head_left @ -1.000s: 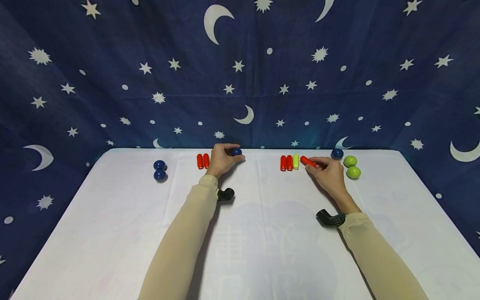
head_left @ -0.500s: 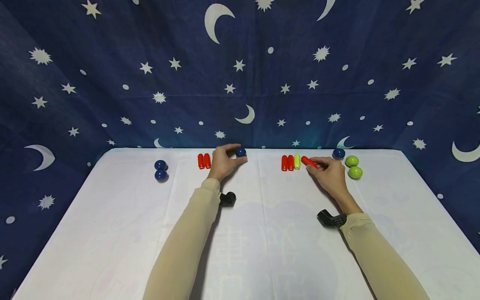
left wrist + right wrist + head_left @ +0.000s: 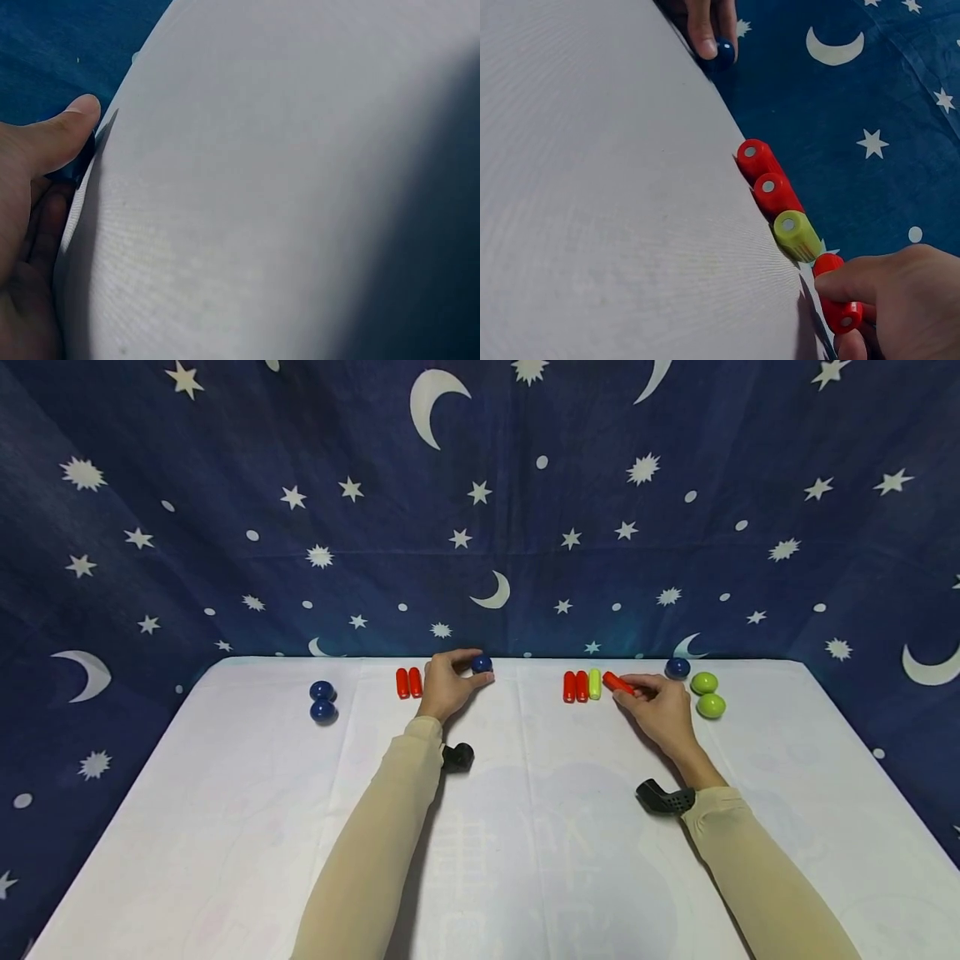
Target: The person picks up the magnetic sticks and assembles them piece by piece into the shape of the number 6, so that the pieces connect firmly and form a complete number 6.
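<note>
My left hand (image 3: 447, 683) pinches a dark blue ball (image 3: 482, 664) between thumb and fingers near the table's back edge. In the left wrist view that ball is mostly hidden behind the thumb. Two red rods (image 3: 408, 683) lie side by side just left of this hand. Further right, my right hand (image 3: 663, 706) pinches a red rod (image 3: 828, 264) by thumb and fingers, tilted. To the left of it a yellow-green rod (image 3: 796, 231) and two red rods (image 3: 769, 180) lie in a row.
Two dark blue balls (image 3: 323, 711) sit together at the table's left. Beyond my right hand are another blue ball (image 3: 677, 668) and two green balls (image 3: 710, 705). A star-printed blue cloth (image 3: 480, 527) hangs behind the white table (image 3: 570, 860).
My left hand has shifted slightly to the right with the blue ball. The right hand stays in place with its red rod.
</note>
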